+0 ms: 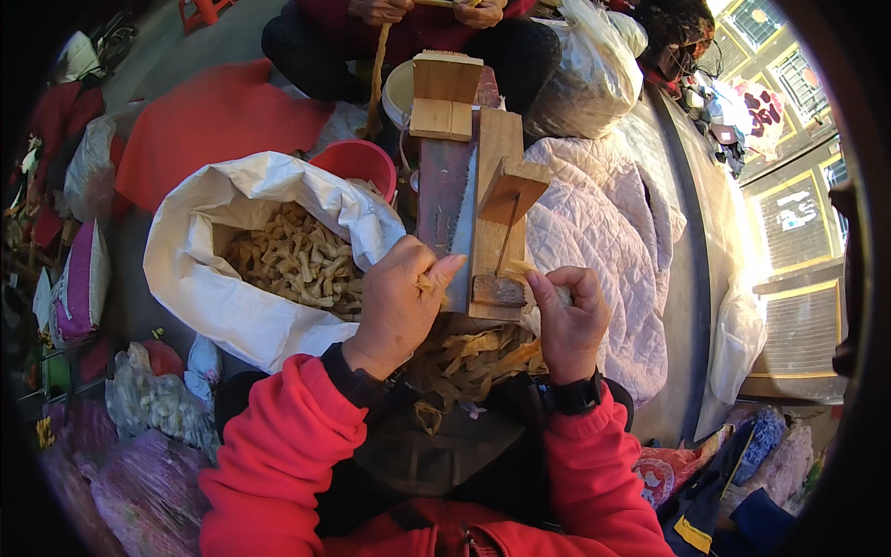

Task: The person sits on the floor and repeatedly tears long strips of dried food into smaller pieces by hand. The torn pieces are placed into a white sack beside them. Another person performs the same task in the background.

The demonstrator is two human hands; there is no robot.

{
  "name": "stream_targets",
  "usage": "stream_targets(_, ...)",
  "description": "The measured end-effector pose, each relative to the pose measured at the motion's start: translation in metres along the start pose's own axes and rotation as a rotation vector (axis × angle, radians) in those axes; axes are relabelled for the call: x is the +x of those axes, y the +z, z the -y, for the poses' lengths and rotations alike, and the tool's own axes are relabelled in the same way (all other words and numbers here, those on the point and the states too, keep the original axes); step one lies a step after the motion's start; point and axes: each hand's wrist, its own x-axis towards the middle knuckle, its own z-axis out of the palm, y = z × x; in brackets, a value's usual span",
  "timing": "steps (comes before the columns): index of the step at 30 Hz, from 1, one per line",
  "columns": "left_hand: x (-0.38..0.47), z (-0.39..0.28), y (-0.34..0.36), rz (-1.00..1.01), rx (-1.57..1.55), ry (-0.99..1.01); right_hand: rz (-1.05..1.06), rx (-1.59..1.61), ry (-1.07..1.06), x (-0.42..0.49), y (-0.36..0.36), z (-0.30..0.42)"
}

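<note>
My left hand (407, 299) is closed on a small tan strip piece, its thumb pointing right, beside a wooden bench with a metal edge. Across the bench, my right hand (574, 299) pinches a pale yellowish strip (518, 267) between thumb and fingers. Between and beyond my hands stands a wooden block jig (491, 209) with a thin rod slanting down to a dark wooden block (498, 291). A heap of flat brown dried strips (480, 355) lies below, by my lap. Left of my left hand, an open white woven sack (195, 278) holds many short tan knotted pieces (299, 257).
Another person (418, 35) sits across the bench, their hands on a long strip. Near them are a second wooden stand (445, 94), a red bowl (358, 163) and a full plastic bag (588, 76). A pale quilted cloth (605, 257) lies at the right.
</note>
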Motion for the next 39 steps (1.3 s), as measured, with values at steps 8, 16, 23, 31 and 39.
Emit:
stream_targets(8, -0.033, -0.040, -0.018, 0.445, -0.352, -0.577, 0.499, 0.302, -0.433, -0.027, 0.006, 0.030)
stream_targets(16, -0.033, -0.050, -0.031, 1.424, -0.924, -0.496, 0.580, 0.606, 0.033, -0.023, -0.013, 0.030)
stream_targets(23, -0.023, -0.042, -0.045, 0.550, -0.255, 0.257, 0.788, 0.668, 0.418, -0.036, -0.007, 0.025)
stream_targets(31, -0.034, -0.034, -0.040, 0.246, -0.057, 0.611, 0.877, 1.351, 0.942, -0.060, 0.009, 0.032)
stream_targets(39, -0.036, -0.034, -0.033, 0.273, -0.086, 0.192, 0.522, 0.769, 0.482, -0.042, -0.014, 0.043)
